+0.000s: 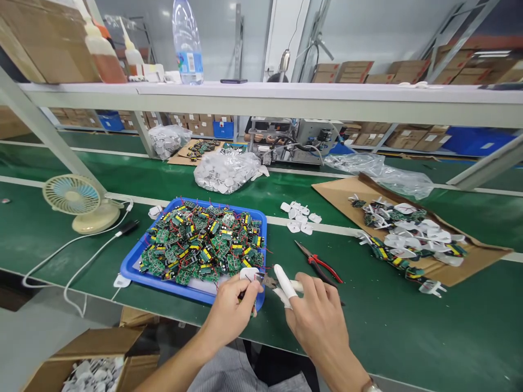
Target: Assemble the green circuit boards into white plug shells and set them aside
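Note:
My left hand [233, 306] is closed around a small white plug piece [249, 274], with a red wire and part of a circuit board showing by the fingers. My right hand [316, 313], with white covers on the thumb and index finger, grips small pliers [268, 281]. Their metal jaws meet the wire area beside the white piece; the handles are mostly hidden by the fingers. Both hands are over the front right corner of a blue tray [163, 284], heaped with green circuit boards [204, 239]. Red-handled long-nose pliers [318, 262] lie to the right of the tray.
White plug covers [300, 216] lie behind the red-handled pliers. A cardboard sheet [445, 275] at right bears boards with white plugs. A small fan [75, 198] and cables stand at left. A bag of white parts [229, 171] sits behind the tray, below a shelf [286, 100].

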`<state>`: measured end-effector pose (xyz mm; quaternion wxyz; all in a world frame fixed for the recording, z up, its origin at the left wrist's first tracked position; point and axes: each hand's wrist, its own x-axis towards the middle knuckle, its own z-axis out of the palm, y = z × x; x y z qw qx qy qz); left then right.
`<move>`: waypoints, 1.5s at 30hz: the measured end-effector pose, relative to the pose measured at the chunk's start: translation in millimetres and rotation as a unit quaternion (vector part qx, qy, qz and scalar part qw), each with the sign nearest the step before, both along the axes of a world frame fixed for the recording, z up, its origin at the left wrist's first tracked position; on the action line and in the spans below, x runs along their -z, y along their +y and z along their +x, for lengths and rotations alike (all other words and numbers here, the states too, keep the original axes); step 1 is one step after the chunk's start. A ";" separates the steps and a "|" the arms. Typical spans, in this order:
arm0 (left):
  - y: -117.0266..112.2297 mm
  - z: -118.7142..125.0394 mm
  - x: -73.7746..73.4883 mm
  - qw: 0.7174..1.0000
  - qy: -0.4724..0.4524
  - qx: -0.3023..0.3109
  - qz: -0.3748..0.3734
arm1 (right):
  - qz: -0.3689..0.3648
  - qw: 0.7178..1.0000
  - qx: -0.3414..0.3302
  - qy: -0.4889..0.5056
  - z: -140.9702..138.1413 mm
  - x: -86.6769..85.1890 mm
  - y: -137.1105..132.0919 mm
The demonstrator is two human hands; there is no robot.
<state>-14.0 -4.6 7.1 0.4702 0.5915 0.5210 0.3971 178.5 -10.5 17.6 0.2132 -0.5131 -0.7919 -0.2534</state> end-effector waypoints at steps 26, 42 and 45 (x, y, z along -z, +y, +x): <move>-7.8 -1.6 -8.5 0.995 -0.016 0.091 0.044 | -0.048 0.980 -0.103 0.166 33.1 -7.0 -7.1; -6.5 7.6 -14.9 0.992 0.091 0.087 0.025 | 0.033 0.998 -0.049 -0.031 12.4 -0.2 -15.3; -6.5 8.9 -12.8 0.992 0.086 0.084 0.042 | 0.018 0.999 -0.040 -0.029 10.9 0.0 -15.5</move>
